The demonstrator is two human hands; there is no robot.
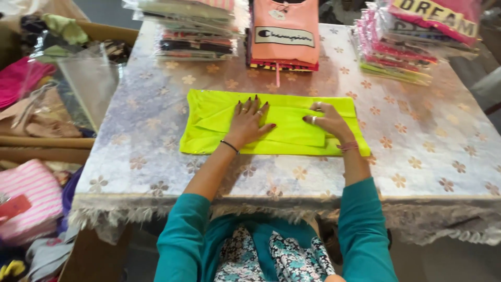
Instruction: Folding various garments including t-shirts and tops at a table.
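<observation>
Left hand flat on the neon-yellow garment, fingers spread, palm pressing the folded flap near the middle. Right hand also open & flat, resting on the garment's right part, gripping nothing. Garment lies folded into a wide strip at the centre of the table, w/ a floral lace cover. Behind it: an orange shirt stack, bagged stacks left & right.
</observation>
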